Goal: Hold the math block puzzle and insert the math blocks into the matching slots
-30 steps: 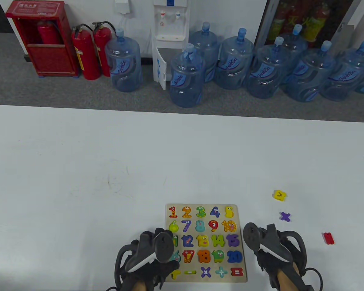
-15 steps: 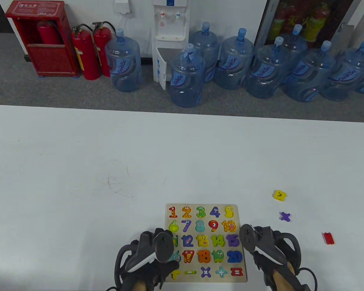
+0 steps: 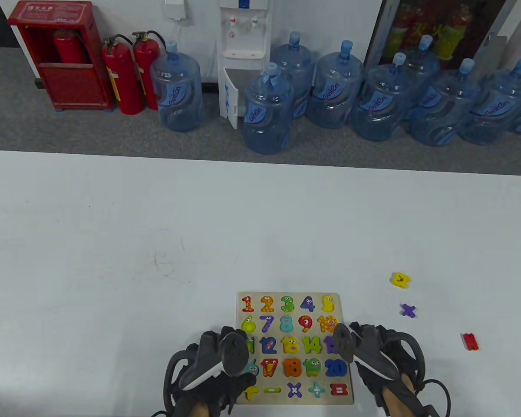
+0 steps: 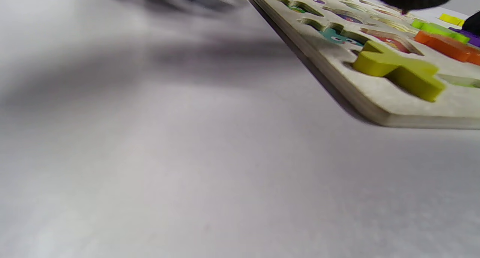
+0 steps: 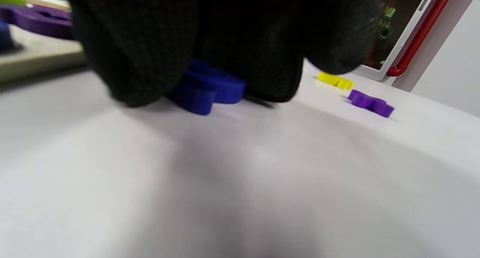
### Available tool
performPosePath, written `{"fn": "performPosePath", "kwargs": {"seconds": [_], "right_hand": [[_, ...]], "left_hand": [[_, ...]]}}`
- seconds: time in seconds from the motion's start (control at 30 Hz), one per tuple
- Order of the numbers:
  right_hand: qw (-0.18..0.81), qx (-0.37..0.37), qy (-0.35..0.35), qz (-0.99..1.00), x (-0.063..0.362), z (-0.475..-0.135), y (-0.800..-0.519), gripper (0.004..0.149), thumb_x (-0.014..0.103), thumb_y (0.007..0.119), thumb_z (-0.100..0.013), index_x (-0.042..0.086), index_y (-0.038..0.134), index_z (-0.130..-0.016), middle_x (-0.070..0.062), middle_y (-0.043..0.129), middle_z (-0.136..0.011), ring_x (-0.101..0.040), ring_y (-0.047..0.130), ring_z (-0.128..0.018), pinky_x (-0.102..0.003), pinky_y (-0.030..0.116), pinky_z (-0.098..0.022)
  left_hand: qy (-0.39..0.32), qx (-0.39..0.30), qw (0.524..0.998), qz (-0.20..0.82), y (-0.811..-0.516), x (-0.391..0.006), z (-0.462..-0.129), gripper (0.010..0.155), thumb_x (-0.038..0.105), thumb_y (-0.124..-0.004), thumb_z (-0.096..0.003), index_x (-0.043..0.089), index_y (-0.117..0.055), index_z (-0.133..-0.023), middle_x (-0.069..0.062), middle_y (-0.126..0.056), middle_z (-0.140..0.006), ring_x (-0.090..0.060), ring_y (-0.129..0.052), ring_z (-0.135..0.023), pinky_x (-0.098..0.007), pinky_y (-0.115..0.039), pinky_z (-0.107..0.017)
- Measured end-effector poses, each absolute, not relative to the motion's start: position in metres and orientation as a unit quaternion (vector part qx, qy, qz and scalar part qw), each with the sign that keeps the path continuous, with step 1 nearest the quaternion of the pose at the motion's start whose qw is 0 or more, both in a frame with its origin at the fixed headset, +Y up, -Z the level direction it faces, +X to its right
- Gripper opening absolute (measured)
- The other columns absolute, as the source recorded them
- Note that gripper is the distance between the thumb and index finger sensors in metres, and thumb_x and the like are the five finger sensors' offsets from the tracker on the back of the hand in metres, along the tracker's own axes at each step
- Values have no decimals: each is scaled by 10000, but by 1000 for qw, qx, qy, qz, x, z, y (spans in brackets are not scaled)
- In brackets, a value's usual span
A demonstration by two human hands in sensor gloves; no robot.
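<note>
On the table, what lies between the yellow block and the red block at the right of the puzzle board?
In the table view, the purple cross block lies between the yellow block and the red block.

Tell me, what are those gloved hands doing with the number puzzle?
A person in black sensor gloves is working on a wooden number puzzle board. The left hand is over the board's near left corner, by a yellow plus block sitting proud of its slot. The right hand is at the board's right edge, its fingers around a blue block low over the table. Three loose blocks wait to the right: a yellow one, a purple cross and a red one.
</note>
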State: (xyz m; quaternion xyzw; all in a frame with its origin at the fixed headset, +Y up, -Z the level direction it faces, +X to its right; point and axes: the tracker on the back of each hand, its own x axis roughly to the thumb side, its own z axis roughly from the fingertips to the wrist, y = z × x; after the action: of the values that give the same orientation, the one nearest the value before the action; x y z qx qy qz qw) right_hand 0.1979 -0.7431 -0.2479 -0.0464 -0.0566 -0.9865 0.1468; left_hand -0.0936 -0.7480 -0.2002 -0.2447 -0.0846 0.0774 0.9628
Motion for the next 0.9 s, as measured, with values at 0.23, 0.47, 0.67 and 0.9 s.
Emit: {"fn": "performPosePath", "kwargs": {"seconds": [0.23,0.47,0.67,0.9], "right_hand": [[58,-82,-12,-995,186,-247,-709,650,294,858,-271,239,695,-898,-55,764,-906,-237,880,-757,-442,747,-590],[58,-157,-1,-986,133,-243,-695,652,296,860,-270,241,695,-899,-48,764,-907,-234,880,-757,-447,744,-593],[57,-236,-43,-969,74,-236,-709,644,300,858,-268,251,705,-892,-40,770,-905,-224,888,-751,-446,743,-598],[63,-258,-22,-964,40,-238,-717,651,302,864,-253,257,712,-884,-30,776,-900,-216,890,-751,-441,748,-597]], "left_hand": [[-76,-244,964,76,-748,-95,-200,853,614,-657,-356,309,-277,-1056,25,-230,-1124,-438,-304,-1080,-708,-419,-732],[-73,-240,965,78,-748,-97,-200,854,613,-658,-355,307,-277,-1055,23,-229,-1123,-439,-303,-1079,-709,-419,-731],[-63,-238,967,72,-748,-101,-201,861,611,-659,-354,302,-264,-1054,20,-220,-1121,-440,-302,-1077,-710,-420,-729],[-54,-244,965,84,-749,-103,-202,870,614,-656,-356,296,-243,-1053,12,-208,-1119,-439,-299,-1078,-708,-420,-731]]}}
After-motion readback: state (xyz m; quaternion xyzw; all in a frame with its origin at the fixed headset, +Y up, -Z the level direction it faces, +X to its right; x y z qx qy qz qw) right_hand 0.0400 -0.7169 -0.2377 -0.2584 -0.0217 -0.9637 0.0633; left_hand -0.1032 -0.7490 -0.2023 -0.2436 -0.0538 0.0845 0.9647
